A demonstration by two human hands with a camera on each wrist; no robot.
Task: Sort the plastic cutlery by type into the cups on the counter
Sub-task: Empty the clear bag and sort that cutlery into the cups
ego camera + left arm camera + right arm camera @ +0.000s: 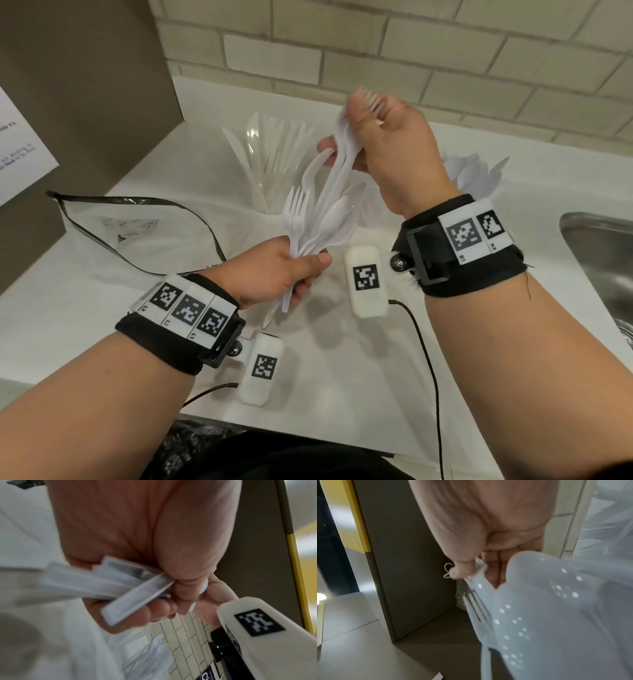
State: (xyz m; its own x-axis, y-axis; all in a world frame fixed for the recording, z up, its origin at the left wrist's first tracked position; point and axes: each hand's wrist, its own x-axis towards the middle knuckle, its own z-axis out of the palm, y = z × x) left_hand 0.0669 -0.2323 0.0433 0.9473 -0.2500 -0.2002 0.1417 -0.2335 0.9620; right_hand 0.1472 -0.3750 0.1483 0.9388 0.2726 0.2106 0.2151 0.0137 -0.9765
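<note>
We see our left hand (274,270) clenched round a bundle of white plastic forks and spoons (313,226), held above the white desk (342,387). Our right hand (383,147) grips a few white plastic forks (342,144) higher up, beyond that bundle. Behind the bundle stands a clear cup of white plastic knives (263,154); a cup of white spoons (476,171) shows past our right wrist. The steel sink's edge (582,246) bounds the desk right of the bundle; a clear zip bag (137,229) lies left.

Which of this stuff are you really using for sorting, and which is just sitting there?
For the job:
- left hand, gripping a mixed bunch of forks and spoons
- right hand, holding a few pulled-out pieces
- cup of knives
- cup of spoons

Just lying about:
- clear zip bag
- steel sink
- paper notice
</note>
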